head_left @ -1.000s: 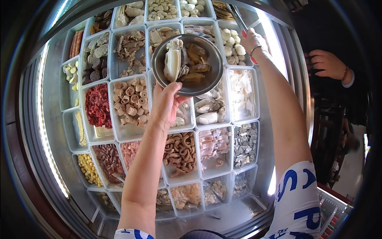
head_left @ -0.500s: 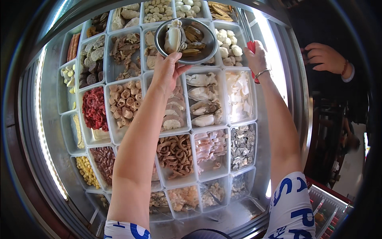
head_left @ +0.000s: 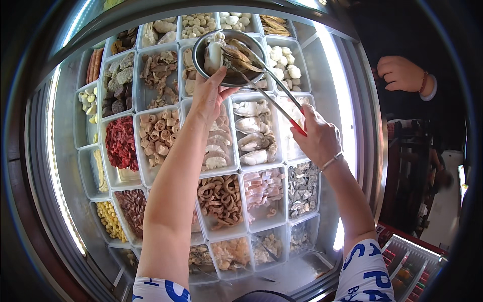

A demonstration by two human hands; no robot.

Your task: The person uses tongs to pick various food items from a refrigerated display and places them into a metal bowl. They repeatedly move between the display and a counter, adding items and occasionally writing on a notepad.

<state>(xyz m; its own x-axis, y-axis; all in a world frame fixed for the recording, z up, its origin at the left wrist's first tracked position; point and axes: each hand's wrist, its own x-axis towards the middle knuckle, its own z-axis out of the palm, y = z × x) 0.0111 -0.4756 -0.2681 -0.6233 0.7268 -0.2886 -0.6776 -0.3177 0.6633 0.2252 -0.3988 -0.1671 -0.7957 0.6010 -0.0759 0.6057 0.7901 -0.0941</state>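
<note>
Head view — left hand (head_left: 211, 95) grips the far bowl (head_left: 199, 54); right hand (head_left: 320, 137) clasps tongs (head_left: 298, 128), tips obscured among brown food (head_left: 236, 52).

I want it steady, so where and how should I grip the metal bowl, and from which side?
Probably grip the metal bowl by its near rim, coming from the near side, thumb over the edge and fingers beneath, as the left hand does. It's round with no handle in view, and the red-handled tongs in the right hand cross its rim farther right.

Red meat (head_left: 121, 143) in 1 plastic tub (head_left: 128, 177); yellow kernels (head_left: 110, 220), lower left.
</note>
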